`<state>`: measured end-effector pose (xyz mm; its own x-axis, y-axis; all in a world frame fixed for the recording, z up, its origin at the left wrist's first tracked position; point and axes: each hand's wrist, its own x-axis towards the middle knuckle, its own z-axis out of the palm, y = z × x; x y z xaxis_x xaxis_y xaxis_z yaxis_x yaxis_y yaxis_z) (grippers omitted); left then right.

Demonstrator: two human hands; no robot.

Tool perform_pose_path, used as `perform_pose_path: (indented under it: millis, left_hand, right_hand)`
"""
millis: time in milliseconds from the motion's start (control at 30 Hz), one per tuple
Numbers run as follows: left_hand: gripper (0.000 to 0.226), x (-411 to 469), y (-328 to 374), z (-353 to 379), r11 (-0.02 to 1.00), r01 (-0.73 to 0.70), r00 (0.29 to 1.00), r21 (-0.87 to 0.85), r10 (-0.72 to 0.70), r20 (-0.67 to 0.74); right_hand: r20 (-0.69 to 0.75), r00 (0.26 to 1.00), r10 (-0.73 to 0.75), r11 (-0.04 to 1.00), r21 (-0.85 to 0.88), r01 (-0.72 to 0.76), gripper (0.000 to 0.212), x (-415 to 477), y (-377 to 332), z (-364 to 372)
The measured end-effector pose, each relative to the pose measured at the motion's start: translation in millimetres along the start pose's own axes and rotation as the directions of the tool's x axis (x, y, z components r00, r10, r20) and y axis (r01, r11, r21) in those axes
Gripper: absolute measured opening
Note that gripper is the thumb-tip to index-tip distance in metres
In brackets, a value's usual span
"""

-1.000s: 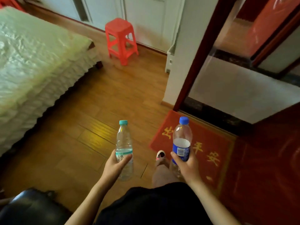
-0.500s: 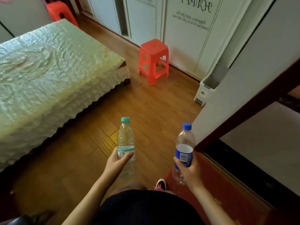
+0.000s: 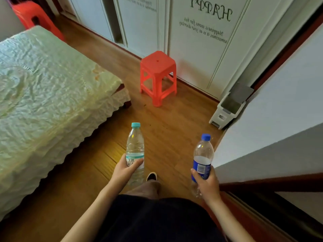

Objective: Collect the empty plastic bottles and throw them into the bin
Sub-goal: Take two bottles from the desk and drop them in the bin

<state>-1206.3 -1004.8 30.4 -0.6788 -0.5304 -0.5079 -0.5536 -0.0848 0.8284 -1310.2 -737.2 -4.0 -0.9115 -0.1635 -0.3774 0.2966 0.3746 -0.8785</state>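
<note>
My left hand [image 3: 125,170] grips a clear plastic bottle with a teal cap [image 3: 135,144] around its lower half, held upright above the wooden floor. My right hand [image 3: 207,183] holds a second clear bottle with a blue cap and blue label [image 3: 202,154], also upright, close to the white wall corner. A white bin with a grey lid [image 3: 229,109] stands on the floor ahead at the right, against the wall, roughly a step beyond the right bottle.
A bed with a pale green cover [image 3: 43,95] fills the left side. A red plastic stool [image 3: 158,75] stands ahead by the white wardrobe doors [image 3: 201,49]; another red stool [image 3: 33,16] is at far left. A dark red door frame [image 3: 262,186] runs at right.
The view has swung left, away from the red doormat and doorway, toward the wardrobe and bin. Both hands still hold their bottles upright; I have stepped forward.
</note>
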Motion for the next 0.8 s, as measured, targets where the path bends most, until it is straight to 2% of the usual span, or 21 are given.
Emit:
perform_pose_path:
  millis: [167, 367, 567, 800]
  left_hand:
    - [0.049, 101, 71, -30, 0.998, -0.024, 0.996, 0.063, 0.019, 0.087]
    - [0.045, 201, 131, -27, 0.991, -0.03, 0.987, 0.129, 0.009, 0.163]
    - [0.041, 309, 186, 19, 0.988, -0.011, 0.983, 0.151, -0.016, 0.182]
    - [0.044, 429, 306, 96, 0.979, -0.079, 0.963, 0.186, 0.027, 0.267]
  right_hand:
    - [-0.127, 0.992, -0.013, 1.0, -0.026, 0.01, 0.048, 86, -75, 34]
    - [-0.208, 0.978, 0.019, 0.999, -0.042, -0.028, 0.053, 179, -120, 48]
    - [-0.255, 0.965, 0.059, 0.998, 0.018, -0.056, 0.048, 294, -149, 43]
    - [-0.309, 0.943, 0.127, 0.992, 0.047, -0.118, 0.05, 411, -194, 9]
